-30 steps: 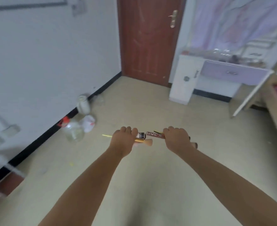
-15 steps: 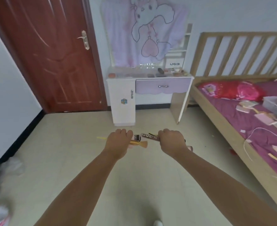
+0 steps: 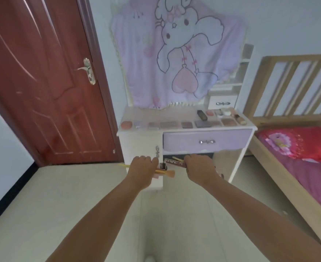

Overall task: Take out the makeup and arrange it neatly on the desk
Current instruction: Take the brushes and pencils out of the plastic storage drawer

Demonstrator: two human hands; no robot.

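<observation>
So both hands are full and out in front, with the desk [image 3: 186,130] up at 12 o'clock from them. The left hand [image 3: 143,170] is curled round a little bundle: a gold-handled brush [image 3: 165,172] with its peach bristles poking out toward 3 o'clock, plus a small dark-capped item [image 3: 163,166] I can't really identify. A thin yellow stick [image 3: 123,165] pokes out the other side at 9 o'clock. The right hand [image 3: 199,170] is closed round a maroon tube [image 3: 175,163] with pale lettering, and a second yellowish stick [image 3: 177,159] sits just above it.

The desk top already has a row of palettes [image 3: 203,123] along the front edge, a round peach puff [image 3: 126,124] at the far 9 o'clock end, and some small pots and a dark lipstick [image 3: 201,114] further back toward 1 o'clock.

Handling-wise, I'd guess all of this is light, rigid plastic or metal, and smooth enough to slip or roll once it's set down. Thin sticks held in a bunch like to fan out, so I'd pinch each one mid-handle and lay it flat, not upright. Keep fingers off the bristles, they're soft and splay easily. The tube probably rolls, so park it against something.
</observation>
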